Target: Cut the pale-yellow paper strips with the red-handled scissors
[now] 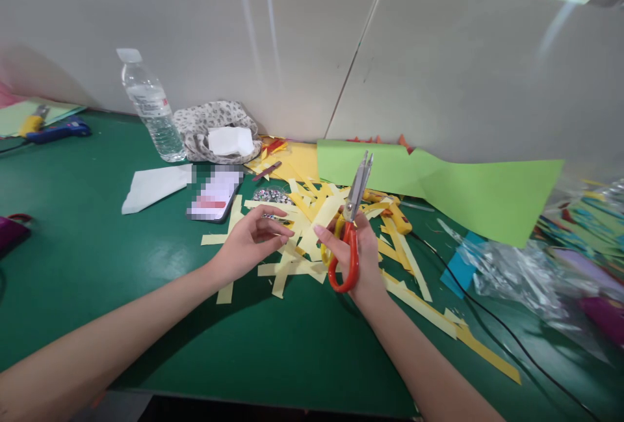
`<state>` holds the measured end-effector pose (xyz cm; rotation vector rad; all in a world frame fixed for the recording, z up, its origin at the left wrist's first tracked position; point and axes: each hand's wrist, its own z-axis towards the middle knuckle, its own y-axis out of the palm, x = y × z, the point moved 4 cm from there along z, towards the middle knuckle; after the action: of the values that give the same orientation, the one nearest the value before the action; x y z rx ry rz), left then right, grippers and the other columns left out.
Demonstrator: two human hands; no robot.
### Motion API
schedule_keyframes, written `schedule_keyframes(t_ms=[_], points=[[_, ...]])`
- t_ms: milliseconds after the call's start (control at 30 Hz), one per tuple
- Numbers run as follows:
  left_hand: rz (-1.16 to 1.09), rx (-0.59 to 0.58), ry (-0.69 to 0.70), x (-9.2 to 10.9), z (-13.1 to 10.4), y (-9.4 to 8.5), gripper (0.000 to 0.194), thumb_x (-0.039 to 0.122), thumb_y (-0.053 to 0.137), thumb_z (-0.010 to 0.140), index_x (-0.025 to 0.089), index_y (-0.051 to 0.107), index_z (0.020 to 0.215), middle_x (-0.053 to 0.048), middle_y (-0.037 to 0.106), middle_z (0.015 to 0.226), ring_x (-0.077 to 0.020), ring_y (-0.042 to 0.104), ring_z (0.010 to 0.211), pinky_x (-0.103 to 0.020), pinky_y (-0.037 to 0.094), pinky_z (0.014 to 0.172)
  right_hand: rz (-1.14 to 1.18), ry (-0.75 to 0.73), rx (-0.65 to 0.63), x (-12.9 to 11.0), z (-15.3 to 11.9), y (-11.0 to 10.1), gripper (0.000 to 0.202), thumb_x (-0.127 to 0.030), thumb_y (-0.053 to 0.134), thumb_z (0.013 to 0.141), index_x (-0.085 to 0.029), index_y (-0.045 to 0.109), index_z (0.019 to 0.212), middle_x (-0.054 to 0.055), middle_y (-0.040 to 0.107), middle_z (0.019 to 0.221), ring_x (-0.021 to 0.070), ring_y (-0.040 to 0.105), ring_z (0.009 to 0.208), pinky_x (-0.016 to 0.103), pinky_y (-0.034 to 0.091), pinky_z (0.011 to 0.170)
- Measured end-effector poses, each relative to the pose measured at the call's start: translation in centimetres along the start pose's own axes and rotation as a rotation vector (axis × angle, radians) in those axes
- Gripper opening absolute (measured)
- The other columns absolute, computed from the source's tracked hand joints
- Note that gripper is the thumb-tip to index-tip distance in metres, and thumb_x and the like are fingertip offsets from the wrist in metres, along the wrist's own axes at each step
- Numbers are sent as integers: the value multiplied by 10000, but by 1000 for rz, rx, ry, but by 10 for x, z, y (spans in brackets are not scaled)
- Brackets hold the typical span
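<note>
My right hand (368, 266) holds a pair of scissors (351, 253) with red and yellow loops, blades pointing up and away, tips slightly apart. A pale yellow paper strip (325, 215) is at the thumb of this hand; whether it is gripped I cannot tell. To the left, my left hand (248, 243) hovers over the paper with its fingers curved and apart, seemingly holding nothing. Beneath and between both hands lies a loose heap of yellow paper strips (280, 270). A clear round container of small shiny pieces (272, 196) sits just behind my left fingers.
Behind stand a water bottle (155, 113), a patterned cloth pouch (217, 116) and a phone (214, 194). A green paper sheet (463, 188) leans at the wall. A yellow glue gun (397, 217) trails a black cord (487, 318) rightward, past clear plastic wrapping (517, 279).
</note>
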<state>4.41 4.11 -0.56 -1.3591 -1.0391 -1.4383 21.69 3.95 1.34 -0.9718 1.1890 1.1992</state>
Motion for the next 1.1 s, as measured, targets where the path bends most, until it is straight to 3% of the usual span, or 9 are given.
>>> schedule_keyframes(t_ms=[267, 500, 600, 700, 833, 967, 1000, 1100], points=[[-21, -5, -41, -3, 2, 0, 316, 224, 654, 714, 185, 492, 982, -48, 697, 858, -179, 656, 859, -331, 509, 805, -17, -20, 3, 0, 0, 0, 451, -310, 779, 551, -246, 457, 860, -79, 534, 655, 114, 561, 607, 300, 506, 630], [4, 19, -34, -6, 4, -1, 403, 248, 747, 609, 173, 516, 930, -23, 644, 812, -143, 629, 698, -313, 529, 714, -1, -3, 10, 0, 0, 0, 460, -298, 779, 545, -247, 457, 869, -80, 534, 657, 118, 559, 617, 308, 504, 640], [15, 15, -23, -4, 3, -1, 364, 243, 723, 643, 167, 526, 940, -26, 637, 796, -153, 628, 743, -309, 523, 732, -2, 7, 2, 0, 0, 0, 452, -290, 783, 538, -241, 465, 854, -81, 533, 647, 116, 558, 609, 306, 506, 641], [-31, -6, -13, -3, 1, 0, 340, 257, 618, 757, 182, 494, 1064, -73, 649, 975, -162, 641, 829, -313, 517, 772, -9, 10, -9, 0, -1, 0, 443, -288, 781, 546, -242, 459, 847, -80, 543, 657, 114, 560, 610, 306, 510, 648], [50, 1, 2, 0, -2, -1, 407, 261, 573, 793, 232, 442, 1177, -99, 559, 1213, -133, 634, 714, -310, 538, 659, -38, 11, -11, -1, -2, 0, 422, -287, 767, 572, -247, 458, 856, -77, 548, 669, 115, 564, 613, 314, 516, 657], [86, 5, 112, 7, -4, 0, 480, 197, 628, 747, 256, 458, 1191, -60, 426, 1360, -204, 532, 1099, -329, 477, 895, -14, 13, -14, -2, -1, 0, 404, -261, 765, 578, -240, 463, 845, -78, 550, 666, 103, 563, 616, 292, 510, 660], [59, -6, 116, 8, -4, 1, 472, 199, 616, 759, 260, 453, 1198, -56, 407, 1374, -205, 521, 1119, -333, 468, 912, -9, 17, -14, -2, -1, 0, 410, -256, 768, 573, -239, 464, 848, -80, 551, 662, 99, 559, 611, 285, 509, 659], [-6, -10, 97, 7, -3, 1, 386, 214, 550, 815, 251, 463, 1188, -68, 425, 1356, -157, 623, 919, -343, 501, 851, -5, 38, -10, -2, -1, 0, 424, -251, 779, 559, -236, 467, 846, -83, 558, 659, 93, 557, 605, 274, 507, 652]])
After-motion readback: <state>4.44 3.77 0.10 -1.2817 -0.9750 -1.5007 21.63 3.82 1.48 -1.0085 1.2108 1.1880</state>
